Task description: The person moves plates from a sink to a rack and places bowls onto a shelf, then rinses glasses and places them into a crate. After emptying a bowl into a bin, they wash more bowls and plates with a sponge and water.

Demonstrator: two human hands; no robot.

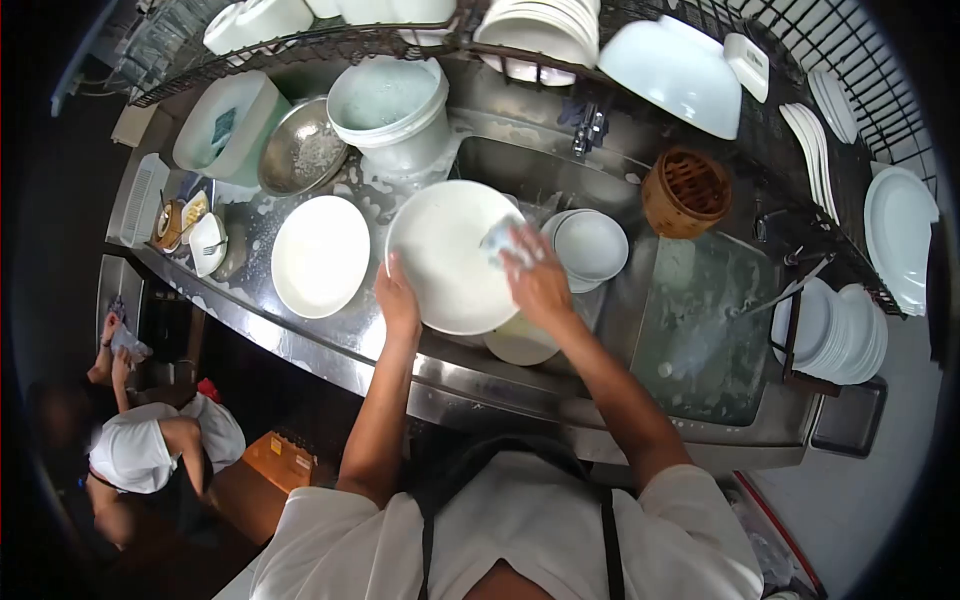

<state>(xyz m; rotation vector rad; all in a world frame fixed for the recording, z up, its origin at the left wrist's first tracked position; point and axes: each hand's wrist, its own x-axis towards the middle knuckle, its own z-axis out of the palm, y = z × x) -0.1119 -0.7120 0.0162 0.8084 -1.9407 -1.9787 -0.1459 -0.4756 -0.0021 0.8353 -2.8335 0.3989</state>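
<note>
A large round white plate [450, 262] is held over the sink, its inner face towards me. My left hand [399, 300] grips it by the left edge, thumb on the rim. Pressed to the right part of its surface is a pale bluish sponge or cloth [497, 243], slightly blurred, under my right hand [540, 283]. Close by on the right are stacked white bowls [592, 247] in the sink. Below the held plate, another round dish [522, 341] shows in part. An oval white dish [320, 257] lies on the steel counter to the left.
Behind stand a white bucket [390, 110] with suds, a metal bowl [300, 150] and a plastic tub [225, 130]. A bamboo steamer [686, 192] sits beside a water-filled basin [705, 330]. Stacked plates [835, 330] are at right. Another person [150, 440] works at lower left.
</note>
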